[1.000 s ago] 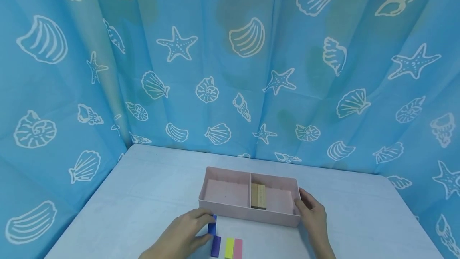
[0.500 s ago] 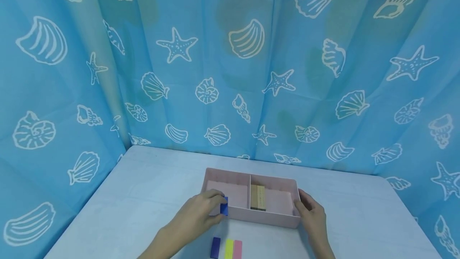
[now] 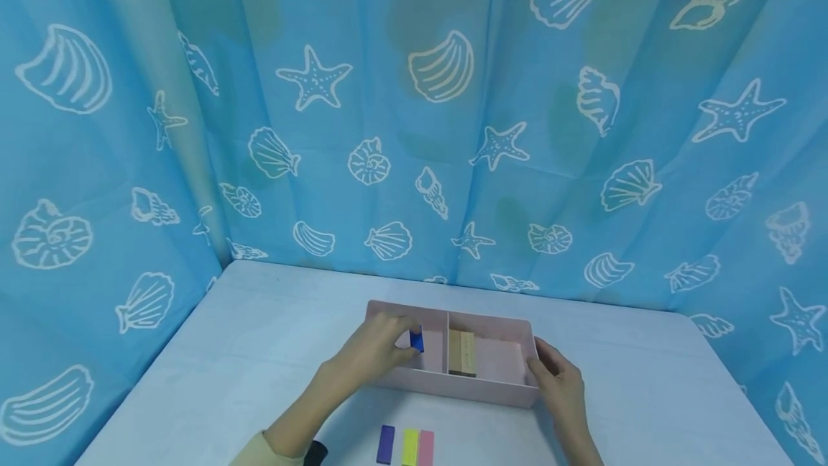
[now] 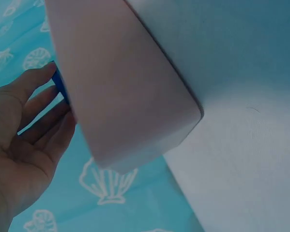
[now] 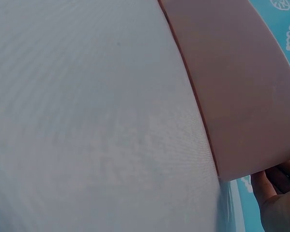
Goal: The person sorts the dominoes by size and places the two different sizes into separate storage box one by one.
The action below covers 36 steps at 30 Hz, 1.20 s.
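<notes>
Between the thumb and fingers of my left hand (image 3: 375, 352) a small blue rectangular block (image 3: 417, 341) is pinched, held over the left compartment of a pale pink two-part box (image 3: 453, 385). In the left wrist view the blue block (image 4: 61, 87) is mostly hidden behind the box wall (image 4: 120, 92). My right hand (image 3: 563, 385) grips the box's right end, thumb at the rim and fingers along the outside. Two light wooden blocks (image 3: 462, 353) lie side by side in the right compartment, against the divider.
In front of the box, a purple block (image 3: 385, 444), a yellow block (image 3: 410, 447) and a pink block (image 3: 425, 448) lie on the white table (image 3: 272, 336). A blue shell-patterned curtain (image 3: 388, 121) closes off the back and sides.
My left hand has picked the blue block up from the table beside the purple one and carried it forward and right over the box. The right hand stays on the box's end.
</notes>
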Motion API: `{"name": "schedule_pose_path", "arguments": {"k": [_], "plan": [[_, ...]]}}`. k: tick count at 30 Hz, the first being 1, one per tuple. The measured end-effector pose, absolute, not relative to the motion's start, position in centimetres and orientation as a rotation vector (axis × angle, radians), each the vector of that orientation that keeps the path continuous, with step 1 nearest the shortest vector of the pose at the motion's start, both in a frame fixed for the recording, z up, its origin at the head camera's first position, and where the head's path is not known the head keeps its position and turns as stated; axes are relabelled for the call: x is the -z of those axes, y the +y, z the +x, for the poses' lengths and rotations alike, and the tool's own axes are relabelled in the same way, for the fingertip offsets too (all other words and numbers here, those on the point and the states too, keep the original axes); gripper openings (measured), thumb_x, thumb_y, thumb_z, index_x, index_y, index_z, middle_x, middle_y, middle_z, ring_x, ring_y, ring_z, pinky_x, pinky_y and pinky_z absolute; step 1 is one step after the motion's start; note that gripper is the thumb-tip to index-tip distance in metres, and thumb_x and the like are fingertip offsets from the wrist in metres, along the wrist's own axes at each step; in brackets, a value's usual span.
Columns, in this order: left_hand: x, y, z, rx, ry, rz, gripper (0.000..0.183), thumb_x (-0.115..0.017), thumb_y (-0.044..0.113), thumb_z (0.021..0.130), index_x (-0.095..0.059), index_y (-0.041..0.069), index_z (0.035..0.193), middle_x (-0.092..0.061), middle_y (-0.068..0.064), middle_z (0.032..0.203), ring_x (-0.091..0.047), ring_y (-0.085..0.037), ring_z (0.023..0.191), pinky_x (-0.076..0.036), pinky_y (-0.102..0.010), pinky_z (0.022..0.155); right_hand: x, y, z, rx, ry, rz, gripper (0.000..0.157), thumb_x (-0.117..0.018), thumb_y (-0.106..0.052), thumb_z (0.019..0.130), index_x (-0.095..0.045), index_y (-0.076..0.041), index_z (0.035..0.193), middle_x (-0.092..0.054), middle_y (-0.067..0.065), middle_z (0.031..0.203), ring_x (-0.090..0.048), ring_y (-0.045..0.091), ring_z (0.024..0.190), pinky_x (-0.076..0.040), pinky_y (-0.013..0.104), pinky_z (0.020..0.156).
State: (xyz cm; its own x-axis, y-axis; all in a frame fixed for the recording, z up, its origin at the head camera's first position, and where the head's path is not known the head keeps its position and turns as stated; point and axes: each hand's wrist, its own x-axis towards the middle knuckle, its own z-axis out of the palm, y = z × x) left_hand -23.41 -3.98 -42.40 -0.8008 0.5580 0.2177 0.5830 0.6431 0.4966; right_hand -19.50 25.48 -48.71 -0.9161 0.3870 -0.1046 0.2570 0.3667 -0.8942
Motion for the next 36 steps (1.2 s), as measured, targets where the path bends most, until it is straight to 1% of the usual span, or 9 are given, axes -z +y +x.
{"name": "schedule_pose_path", "arguments": {"k": [2, 8, 10, 16, 19, 23, 27, 36], "plan": [[42.9, -3.7, -24.1, 0.872, -2.818, -0.979, 0.028, -0.079, 0.015, 0.085, -0.072, 0.010, 0.112, -0.071, 0.003, 0.104, -0.066, -0.017, 0.104, -0.054, -0.031, 0.090, 48.7, 25.5, -19.5, -1.606, -2.490, -0.587, 0.051, -0.050, -0.015, 0.099, -0.042, 0.001, 0.146, -0.041, 0.023, 0.150, -0.036, 0.041, 0.138, -0.035, 0.052, 0.111], [44.3, -3.0, -25.7, 0.908, -2.861, -1.037, 0.022, -0.078, 0.013, 0.086, -0.073, 0.011, 0.108, -0.070, 0.008, 0.096, -0.065, -0.007, 0.090, -0.053, -0.020, 0.079, 48.8, 25.5, -19.5, -1.615, -2.486, -0.578, 0.051, -0.051, -0.016, 0.099, -0.042, 0.001, 0.146, -0.042, 0.023, 0.149, -0.037, 0.040, 0.138, -0.036, 0.052, 0.110], [44.7, -2.9, -26.0, 0.882, -2.885, -1.059, 0.022, -0.079, 0.014, 0.086, -0.073, 0.012, 0.107, -0.070, 0.008, 0.095, -0.064, -0.005, 0.088, -0.053, -0.019, 0.077, 48.9, 25.5, -19.6, -1.610, -2.491, -0.572, 0.050, -0.051, -0.016, 0.099, -0.043, 0.001, 0.146, -0.042, 0.023, 0.149, -0.038, 0.040, 0.137, -0.036, 0.052, 0.110], [45.8, -2.4, -26.8, 0.795, -2.906, -1.150, 0.025, -0.081, 0.020, 0.084, -0.074, 0.013, 0.106, -0.070, 0.008, 0.095, -0.065, -0.005, 0.089, -0.053, -0.019, 0.078, 49.0, 25.6, -19.6, -1.584, -2.496, -0.569, 0.050, -0.051, -0.017, 0.099, -0.044, 0.001, 0.145, -0.043, 0.023, 0.149, -0.038, 0.040, 0.137, -0.035, 0.052, 0.110], [46.0, -2.0, -27.1, 0.813, -2.894, -1.189, 0.026, -0.081, 0.021, 0.084, -0.074, 0.013, 0.108, -0.071, 0.008, 0.097, -0.066, -0.006, 0.091, -0.053, -0.018, 0.079, 48.9, 25.6, -19.5, -1.587, -2.499, -0.569, 0.050, -0.051, -0.018, 0.099, -0.043, 0.001, 0.145, -0.042, 0.023, 0.149, -0.038, 0.040, 0.137, -0.035, 0.052, 0.110], [46.2, -1.4, -27.5, 0.830, -2.896, -1.230, 0.027, -0.081, 0.020, 0.084, -0.073, 0.014, 0.109, -0.071, 0.008, 0.100, -0.066, -0.003, 0.091, -0.052, -0.016, 0.080, 48.8, 25.7, -19.5, -1.602, -2.493, -0.575, 0.051, -0.051, -0.018, 0.099, -0.043, 0.001, 0.145, -0.042, 0.023, 0.149, -0.038, 0.040, 0.137, -0.036, 0.052, 0.110], [46.5, -1.0, -27.7, 0.843, -2.918, -1.249, 0.025, -0.081, 0.019, 0.083, -0.073, 0.016, 0.107, -0.070, 0.009, 0.097, -0.064, -0.001, 0.088, -0.052, -0.015, 0.079, 48.8, 25.7, -19.5, -1.635, -2.479, -0.576, 0.051, -0.051, -0.016, 0.099, -0.043, 0.001, 0.146, -0.042, 0.024, 0.149, -0.038, 0.040, 0.137, -0.036, 0.052, 0.110], [46.8, -0.3, -27.8, 0.785, -2.942, -1.224, 0.024, -0.082, 0.020, 0.083, -0.073, 0.015, 0.105, -0.068, 0.009, 0.095, -0.061, 0.000, 0.082, -0.052, -0.015, 0.076, 48.8, 25.6, -19.3, -1.624, -2.477, -0.555, 0.050, -0.051, -0.017, 0.100, -0.043, 0.001, 0.146, -0.042, 0.023, 0.149, -0.039, 0.040, 0.137, -0.038, 0.050, 0.109]]}}
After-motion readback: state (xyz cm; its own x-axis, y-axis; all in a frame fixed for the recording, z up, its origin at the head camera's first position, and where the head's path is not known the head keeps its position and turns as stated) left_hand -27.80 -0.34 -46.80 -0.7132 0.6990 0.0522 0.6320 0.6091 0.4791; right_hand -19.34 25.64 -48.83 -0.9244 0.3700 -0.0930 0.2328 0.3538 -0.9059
